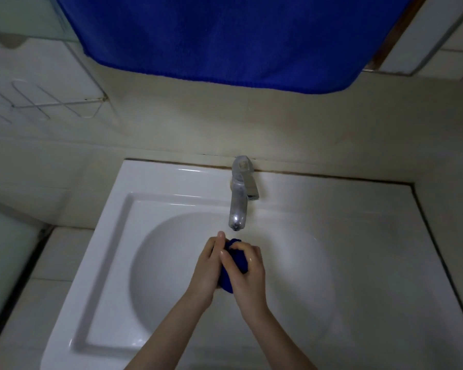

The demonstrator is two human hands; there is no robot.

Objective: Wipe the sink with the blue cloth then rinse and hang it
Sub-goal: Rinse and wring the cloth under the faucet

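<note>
Head view: just below the centre of the frame, the left hand [207, 265] and the right hand [247, 271] clasp the blue cloth [236, 259] between them. They are over the bowl of the sink [112, 236], just under the spout of the faucet [239, 198]. The right hand's fingers curl over the top of the bundle. The left hand grasps it from the other side, with one finger pointing straight up.

This looks like the rinse-and-wring step. I cannot tell whether water is running. To do it well, keep the bundle directly under the spout and over the bowl, so drips fall inside. Squeeze firmly with both hands, turn the wad and squeeze again. Open it out before hanging.

The cloth is a tight, dark blue, fuzzy-textured wad, mostly hidden by the fingers. Only a bulge at the top and a strip between the palms show.

A hanging blue towel [225, 36] fills the top of the frame, and a wire rack [51, 102] sits on the wall at upper left.
</note>
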